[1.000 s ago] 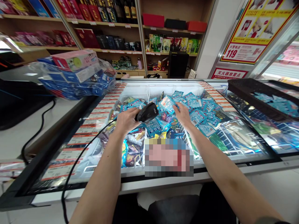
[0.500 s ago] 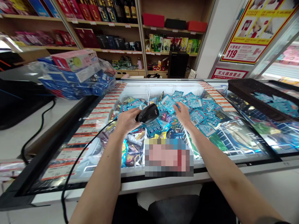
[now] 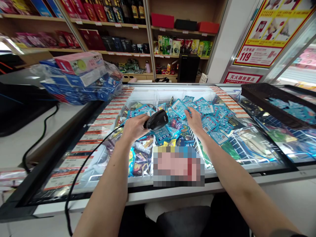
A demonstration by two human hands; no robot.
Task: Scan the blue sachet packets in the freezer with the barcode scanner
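My left hand [image 3: 135, 127] is wrapped round a black corded barcode scanner [image 3: 157, 120], whose head points right over the freezer. Between the thumb and fingers of my right hand [image 3: 194, 119] is the edge of a blue packet [image 3: 179, 108], tilted with its pale printed label upward. This packet is just to the right of the scanner's head and above the heap. Many similar blue packets [image 3: 209, 122] lie loosely below and to the right of it. Yellow and dark wrapped packs [image 3: 170, 143] show beneath the scanner, beside a white wire divider.
Price labels line the glass lid [image 3: 98, 121] on the left. The scanner's cord [image 3: 81, 171] hangs over the front rim. A dark brown basket [image 3: 261, 98] holding blue packets rests at right. Boxes in clear plastic [image 3: 81, 79] stand at left, with stocked shelves [image 3: 111, 52] behind.
My right hand has shifted very slightly right with the blue packet, whose tilt has changed a little. My left hand and the scanner stay where they were.
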